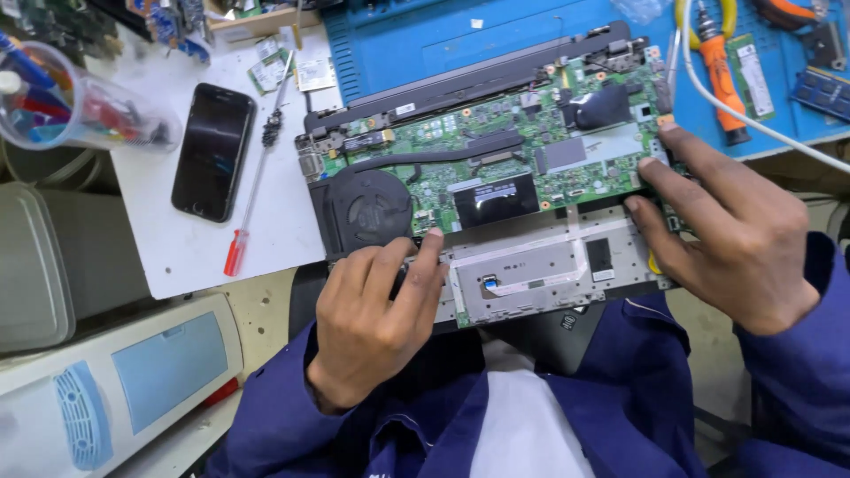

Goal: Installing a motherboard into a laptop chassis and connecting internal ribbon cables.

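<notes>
A: Laptop [496,177], opened with its bottom cover off, lies across the person's lap and the bench edge. Starting left?

B: Beyond the left hand [376,314] lie a red-handled screwdriver [252,186] and a black phone [212,150]. That hand is curled narrow, fingertips pinched on a small dark part at the chassis edge, just below the round cooling fan [367,211].

A: And to its right?

B: The green motherboard [531,142]. The right hand [730,235] is spread wide, fingertips pressing the board's right edge; nothing is gripped.

A: Advice?

B: I'd judge both hands should lift evenly and gently, keeping clear of the 1 flat ribbon cable [513,285] between them.
</notes>
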